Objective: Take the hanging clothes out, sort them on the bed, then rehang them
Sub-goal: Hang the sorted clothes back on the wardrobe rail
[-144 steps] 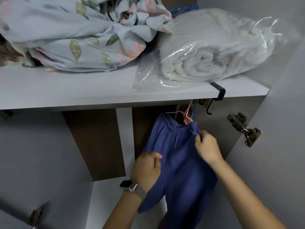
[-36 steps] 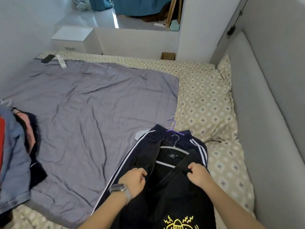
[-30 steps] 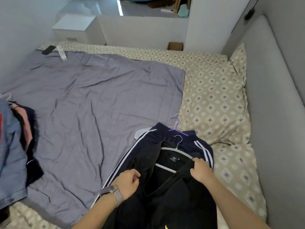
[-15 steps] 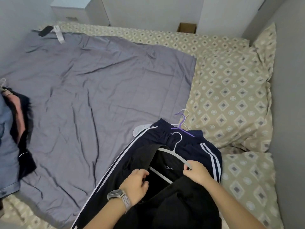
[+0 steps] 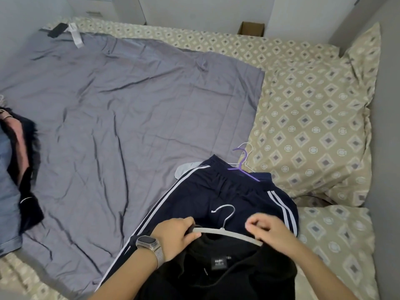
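A black hooded garment (image 5: pixel 218 276) lies on the bed's near edge with a grey hanger (image 5: pixel 225 231) at its neck. My left hand (image 5: pixel 177 237), wearing a watch, grips the hanger's left end. My right hand (image 5: pixel 270 232) pinches the hanger's right end, slightly blurred. Under the black garment lie navy track pants with white stripes (image 5: pixel 216 189) on a purple hanger (image 5: pixel 243 163). A pile of clothes, denim and dark pieces (image 5: pixel 15 176), sits at the left edge.
A grey quilt (image 5: pixel 121 109) covers most of the bed. Patterned pillows (image 5: pixel 313 126) lie on the right beside a grey padded headboard (image 5: pixel 387 148). A black phone (image 5: pixel 57 30) and white remote (image 5: pixel 75 35) rest at the far left corner. A cardboard box (image 5: pixel 251 29) stands beyond the bed.
Since the wardrobe frame, I have turned to the bed. Over the last second both hands pulled the grey hanger up out of the black garment's neck, and my view tilted down.
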`<state>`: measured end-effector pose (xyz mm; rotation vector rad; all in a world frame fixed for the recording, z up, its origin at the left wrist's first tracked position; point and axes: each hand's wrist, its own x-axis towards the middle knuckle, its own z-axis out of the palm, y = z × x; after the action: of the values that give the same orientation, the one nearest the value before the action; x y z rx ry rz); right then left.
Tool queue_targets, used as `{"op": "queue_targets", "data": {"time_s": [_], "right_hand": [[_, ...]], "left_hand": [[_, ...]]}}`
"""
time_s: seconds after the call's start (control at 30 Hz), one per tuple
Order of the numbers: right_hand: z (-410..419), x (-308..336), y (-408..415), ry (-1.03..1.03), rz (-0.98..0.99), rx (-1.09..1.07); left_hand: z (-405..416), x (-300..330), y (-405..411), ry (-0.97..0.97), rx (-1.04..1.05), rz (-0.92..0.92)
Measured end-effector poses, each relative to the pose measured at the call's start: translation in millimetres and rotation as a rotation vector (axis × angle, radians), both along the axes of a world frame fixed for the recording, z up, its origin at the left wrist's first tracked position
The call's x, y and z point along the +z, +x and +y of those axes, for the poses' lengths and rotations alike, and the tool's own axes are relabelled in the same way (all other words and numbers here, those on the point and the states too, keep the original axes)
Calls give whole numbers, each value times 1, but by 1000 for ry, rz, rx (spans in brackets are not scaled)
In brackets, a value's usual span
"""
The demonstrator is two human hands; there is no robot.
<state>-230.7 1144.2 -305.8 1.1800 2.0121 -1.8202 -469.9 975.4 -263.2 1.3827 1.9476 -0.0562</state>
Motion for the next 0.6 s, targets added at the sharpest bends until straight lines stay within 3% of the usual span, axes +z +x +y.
{"op": "queue_targets", "data": {"time_s": [0.13, 0.23, 0.33, 0.6], "right_hand": [[71, -64, -1, 419, -360, -158], [95, -80, -3, 345, -562, -183], [97, -87, -10, 191, -583, -204], [60, -65, -18, 232, -424, -142]], "left_hand": [[-10, -13, 1, -79, 41, -91], [-16, -19, 2, -74, 41, -106], [-17, -19, 1, -36, 38, -86], [-19, -14, 6, -29, 28, -67]]}}
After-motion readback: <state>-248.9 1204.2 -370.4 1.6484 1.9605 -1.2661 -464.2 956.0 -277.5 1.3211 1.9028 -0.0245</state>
